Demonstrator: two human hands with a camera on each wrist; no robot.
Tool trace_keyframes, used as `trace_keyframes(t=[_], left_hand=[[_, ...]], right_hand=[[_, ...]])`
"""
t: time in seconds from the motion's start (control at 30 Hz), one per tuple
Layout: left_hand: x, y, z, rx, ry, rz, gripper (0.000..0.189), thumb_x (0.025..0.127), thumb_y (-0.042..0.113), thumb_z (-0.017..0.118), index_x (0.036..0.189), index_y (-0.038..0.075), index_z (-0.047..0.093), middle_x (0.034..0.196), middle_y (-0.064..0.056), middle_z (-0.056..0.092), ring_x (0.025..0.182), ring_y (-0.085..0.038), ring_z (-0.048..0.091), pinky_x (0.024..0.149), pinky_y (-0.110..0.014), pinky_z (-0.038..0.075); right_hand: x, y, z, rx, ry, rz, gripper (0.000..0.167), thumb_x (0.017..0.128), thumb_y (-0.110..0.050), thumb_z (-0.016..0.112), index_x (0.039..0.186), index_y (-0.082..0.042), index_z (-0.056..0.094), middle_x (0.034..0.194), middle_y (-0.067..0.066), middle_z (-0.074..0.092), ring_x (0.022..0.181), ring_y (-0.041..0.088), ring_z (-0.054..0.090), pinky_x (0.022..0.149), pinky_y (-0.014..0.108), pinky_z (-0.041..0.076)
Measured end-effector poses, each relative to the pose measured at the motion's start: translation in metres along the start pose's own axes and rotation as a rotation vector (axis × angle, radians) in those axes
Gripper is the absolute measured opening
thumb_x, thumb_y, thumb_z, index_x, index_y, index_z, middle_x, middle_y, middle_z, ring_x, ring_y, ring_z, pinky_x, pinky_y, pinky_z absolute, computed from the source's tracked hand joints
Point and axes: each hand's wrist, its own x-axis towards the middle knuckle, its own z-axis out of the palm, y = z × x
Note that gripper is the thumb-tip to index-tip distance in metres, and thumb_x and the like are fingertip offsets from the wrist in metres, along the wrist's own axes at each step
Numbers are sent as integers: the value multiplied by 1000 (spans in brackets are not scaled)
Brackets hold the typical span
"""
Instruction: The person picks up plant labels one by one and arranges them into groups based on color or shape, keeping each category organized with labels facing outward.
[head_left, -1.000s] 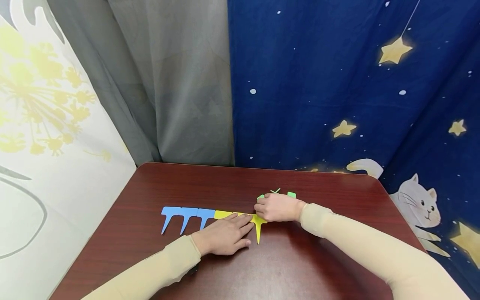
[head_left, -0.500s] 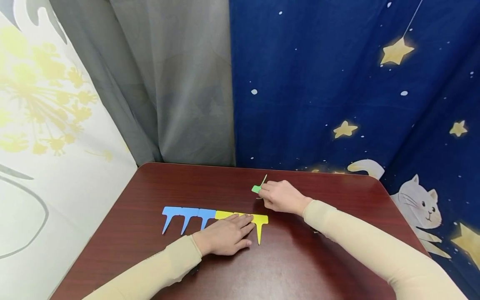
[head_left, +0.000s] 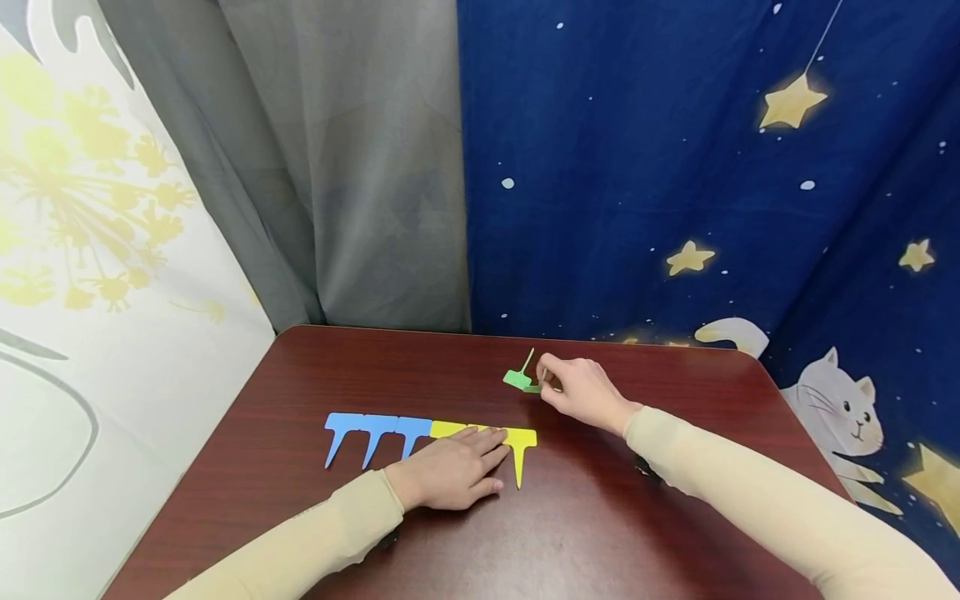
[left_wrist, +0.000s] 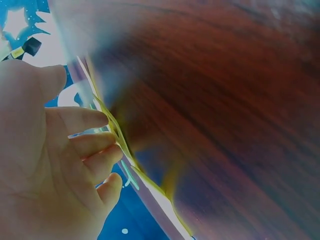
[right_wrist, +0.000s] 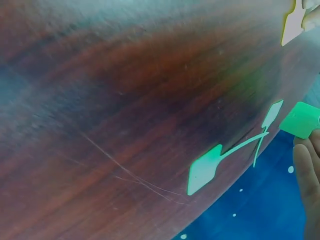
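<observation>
My left hand (head_left: 450,471) rests flat, fingers extended, over a row of yellow T-shaped plant labels (head_left: 519,440) and partly covers them. Three blue T-shaped plant labels (head_left: 381,424) continue that row to the left, spikes pointing toward me. Farther back, my right hand (head_left: 583,390) hovers over the table; in the right wrist view its fingertips pinch the head of a green plant label (right_wrist: 300,120). Two more green labels lie on the table with crossing spikes, a nearer one (right_wrist: 205,171) and a farther one (right_wrist: 272,114). In the head view one green label (head_left: 517,379) shows left of that hand.
The dark red wooden table (head_left: 300,533) has rounded far corners. Behind it hang a grey curtain (head_left: 375,167) and a blue star-patterned curtain (head_left: 600,167). A white patterned wall covering (head_left: 112,375) is on the left.
My right hand has left the yellow row's right end, moved back, then right. The green labels now lie farther back, and one is between its fingers. My left hand has stayed put.
</observation>
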Motion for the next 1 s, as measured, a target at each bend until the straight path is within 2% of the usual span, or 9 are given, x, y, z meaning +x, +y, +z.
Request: trace_keyframes(t=[0.1, 0.23, 0.4, 0.57, 0.77, 1.0], left_hand=[[0, 0, 0, -6, 13, 6, 62, 108, 49, 36, 156, 11, 39, 163, -9, 29, 150, -20, 25, 120, -40, 26], [0, 1, -1, -23, 12, 3, 62, 108, 50, 35, 158, 12, 35, 165, -8, 25, 151, -19, 22, 120, -41, 24], [1, 3, 0, -28, 10, 14, 64, 108, 51, 32, 159, 12, 33, 165, -8, 24, 151, -18, 21, 120, -42, 24], [3, 3, 0, -32, 11, 5, 64, 108, 51, 33, 158, 11, 34, 165, -8, 25, 151, -19, 22, 120, -42, 24], [6, 2, -2, -51, 5, -15, 64, 108, 51, 34, 158, 11, 34, 165, -7, 25, 151, -19, 24, 120, -42, 24], [7, 3, -2, -41, 0, -8, 64, 108, 51, 34, 158, 11, 35, 164, -6, 27, 150, -19, 25, 120, -43, 25]], right_hand=[[-8, 0, -2, 21, -29, 50, 15, 87, -13, 64, 96, -25, 63, 80, -22, 62, 57, -3, 50, 56, 23, 46], [-19, -3, -4, 39, -73, 69, 14, 88, -13, 64, 98, -22, 68, 83, -20, 66, 58, -3, 51, 58, 23, 48], [-29, -8, -6, 46, -102, 37, 13, 89, -13, 64, 98, -21, 70, 89, -15, 72, 58, -2, 51, 61, 24, 49], [-37, -12, -6, 37, -127, 25, 14, 88, -15, 67, 94, -27, 67, 85, -22, 67, 56, 1, 47, 59, 24, 47], [-45, -12, -6, 105, -149, 30, 14, 89, -15, 69, 94, -28, 70, 83, -27, 61, 68, 2, 56, 62, 24, 47], [-54, -12, -8, 119, -144, -63, 12, 90, -18, 70, 95, -27, 73, 90, -27, 63, 72, -1, 59, 65, 24, 50]])
